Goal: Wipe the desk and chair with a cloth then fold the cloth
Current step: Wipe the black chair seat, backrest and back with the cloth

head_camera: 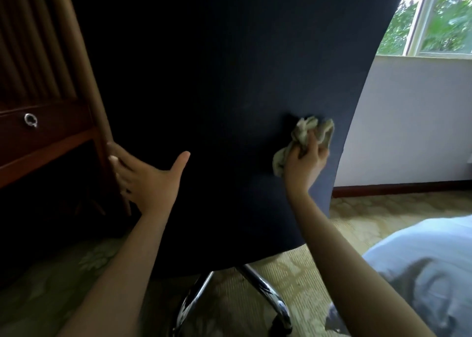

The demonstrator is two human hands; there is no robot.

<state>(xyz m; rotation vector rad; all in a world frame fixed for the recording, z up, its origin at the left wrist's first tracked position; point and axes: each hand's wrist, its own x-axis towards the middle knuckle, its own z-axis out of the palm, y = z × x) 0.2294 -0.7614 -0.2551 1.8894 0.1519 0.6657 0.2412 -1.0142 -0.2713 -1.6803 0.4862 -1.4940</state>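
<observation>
Two hands at the chair (217, 81): left hand (150, 180) splayed, right hand (305, 163) tight around the cloth (307, 128).

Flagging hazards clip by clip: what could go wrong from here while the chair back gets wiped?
The chair sits on a wheeled base, so it may roll or turn under pushes from the right hand. The left hand rests by the desk leg and could get pinched. The bunched cloth may skip patches.
</observation>
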